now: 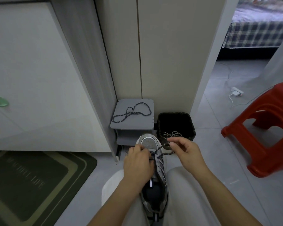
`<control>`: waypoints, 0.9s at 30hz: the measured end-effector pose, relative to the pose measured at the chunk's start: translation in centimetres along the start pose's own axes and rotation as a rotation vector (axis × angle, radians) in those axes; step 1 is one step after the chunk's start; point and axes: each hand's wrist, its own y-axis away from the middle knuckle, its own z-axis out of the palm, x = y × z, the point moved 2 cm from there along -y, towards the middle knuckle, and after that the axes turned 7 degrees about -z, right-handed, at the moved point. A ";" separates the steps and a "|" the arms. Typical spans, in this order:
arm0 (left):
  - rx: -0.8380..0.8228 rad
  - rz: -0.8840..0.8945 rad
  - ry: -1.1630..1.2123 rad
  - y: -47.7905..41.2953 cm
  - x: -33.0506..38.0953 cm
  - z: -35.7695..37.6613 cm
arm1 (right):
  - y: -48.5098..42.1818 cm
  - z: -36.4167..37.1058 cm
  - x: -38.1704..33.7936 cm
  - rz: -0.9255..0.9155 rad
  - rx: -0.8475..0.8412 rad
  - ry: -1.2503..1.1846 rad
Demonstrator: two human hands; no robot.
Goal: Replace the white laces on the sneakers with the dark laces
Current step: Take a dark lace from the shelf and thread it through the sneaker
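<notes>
floor [211, 144]: grey tiles | left: white cabinet [39, 70], dark doormat [31, 185] | right: red plastic stool [278, 101] | doorway: bed [258, 33], checked cover | light: dim

The sneaker [160, 172] runs off the bottom edge, and the mat [31, 185] bears lettering too blurred to read.

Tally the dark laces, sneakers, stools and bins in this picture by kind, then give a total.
Dark laces: 2, threaded lace and spare lace
Sneakers: 1, sneaker
Stools: 2, grey stool and red stool
Bins: 1, black bin
Total: 6
</notes>
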 end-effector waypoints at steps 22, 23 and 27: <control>-0.048 -0.368 0.169 4.7 -12.0 -1.7 | 0.5 3.2 1.7 0.108 -0.148 0.263; 0.008 -0.299 0.138 4.5 -11.2 -1.5 | 0.4 3.0 1.8 0.116 -0.147 0.239; 0.105 -0.016 0.243 2.9 -5.8 -1.6 | 0.5 3.0 2.2 0.122 -0.150 0.206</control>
